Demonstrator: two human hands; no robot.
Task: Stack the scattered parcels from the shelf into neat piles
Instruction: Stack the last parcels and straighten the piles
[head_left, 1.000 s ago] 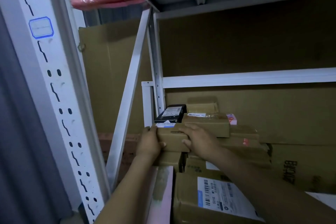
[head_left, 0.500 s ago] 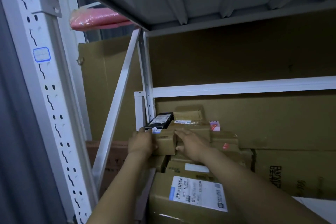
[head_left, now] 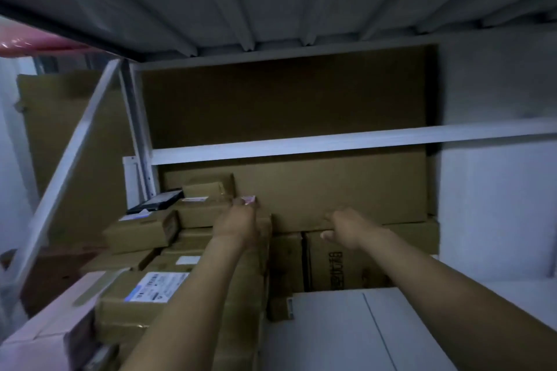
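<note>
Head view — left hand (head_left: 238,224), right hand (head_left: 346,227), blurred, at rectangular brown cardboard parcels (head_left: 141,230).

- Open air between stacked parcels (head_left: 141,233) and upper shelf (head_left: 271,0): passage from the front.
- Diagonal brace (head_left: 69,153) bars the left side.
- Cardboard sheet (head_left: 346,187) closes the rear.

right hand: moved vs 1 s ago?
Yes. The right hand went rightward: it was on the small box beside the black parcel; now it is well right of that parcel, at the cardboard sheet's lower edge.
</note>
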